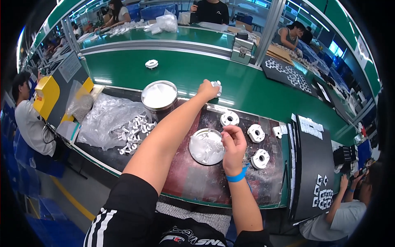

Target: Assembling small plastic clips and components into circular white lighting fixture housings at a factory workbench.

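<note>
Just above the middle of the frame, we see the left hand (207,89) stretched far forward over the green conveyor belt (255,88), its fingers closed around a small white moulded plastic part (217,85) that sits right at the near edge of the belt. The part is mostly hidden by the fingers, so we cannot tell its long axis or which way it faces. Lower, near centre, the right hand (233,145) hovers at the rim of a shallow round metal dish (205,147); its fingertips are pinched together, but whether anything is between them we cannot tell. Three white ring-shaped plastic pieces (229,118) (256,133) (260,158) lie flat on the dark worn work mat (193,177) right of the dish, holes facing up, each apart from the others. To the left, a clear plastic bag (105,117) spills many small white stemmed parts (133,133), beside a round metal tin (159,96). One lone white ring-shaped part (151,64) rests farther up the belt. We judge the work to be well short of finished: one piece is at the belt, three rings wait, and the heap of small parts is large.
</note>
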Motion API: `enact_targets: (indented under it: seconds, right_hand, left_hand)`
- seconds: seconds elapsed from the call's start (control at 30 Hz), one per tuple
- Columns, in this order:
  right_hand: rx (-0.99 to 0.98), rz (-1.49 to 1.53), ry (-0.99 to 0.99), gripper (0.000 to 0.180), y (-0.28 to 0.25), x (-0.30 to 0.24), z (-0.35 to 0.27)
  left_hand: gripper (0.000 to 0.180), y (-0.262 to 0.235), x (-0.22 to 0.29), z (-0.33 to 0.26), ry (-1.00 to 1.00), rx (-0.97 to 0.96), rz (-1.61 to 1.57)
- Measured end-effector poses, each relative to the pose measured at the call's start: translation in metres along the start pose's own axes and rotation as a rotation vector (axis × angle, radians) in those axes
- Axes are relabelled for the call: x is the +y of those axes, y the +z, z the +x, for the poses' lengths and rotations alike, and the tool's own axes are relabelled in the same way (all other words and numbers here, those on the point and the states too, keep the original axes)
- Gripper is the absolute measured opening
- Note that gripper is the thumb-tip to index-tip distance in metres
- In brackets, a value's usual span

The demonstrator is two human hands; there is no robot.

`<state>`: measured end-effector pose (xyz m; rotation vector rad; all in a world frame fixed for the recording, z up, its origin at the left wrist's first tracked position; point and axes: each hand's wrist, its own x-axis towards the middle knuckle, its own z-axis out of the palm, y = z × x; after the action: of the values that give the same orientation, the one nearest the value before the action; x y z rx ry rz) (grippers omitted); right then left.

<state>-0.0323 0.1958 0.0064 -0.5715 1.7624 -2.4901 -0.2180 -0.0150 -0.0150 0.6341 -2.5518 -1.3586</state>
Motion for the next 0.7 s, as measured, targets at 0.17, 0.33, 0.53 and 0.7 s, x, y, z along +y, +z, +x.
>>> enact_targets:
  seconds: [0.17, 0.33, 0.53, 0.7]
  right_hand:
    - [0.002, 0.006, 0.043, 0.015, 0.002, -0.002, -0.001]
    - [-0.012, -0.017, 0.046, 0.014, 0.004, -0.007, -0.003]
    - [-0.032, -0.062, 0.053, 0.014, 0.007, -0.009, -0.002]
    - [-0.075, -0.036, 0.071, 0.014, 0.005, -0.001, -0.004]
  left_hand:
    - [0.056, -0.034, 0.003, 0.004, 0.246, 0.013, 0.755]
    - [0.046, -0.095, 0.039, 0.018, 0.335, -0.168, 0.854]
    - [0.044, -0.256, -0.058, 0.089, 0.273, 0.315, 1.003]
    - [0.057, -0.335, -0.221, 0.132, -0.014, 0.207, 1.087]
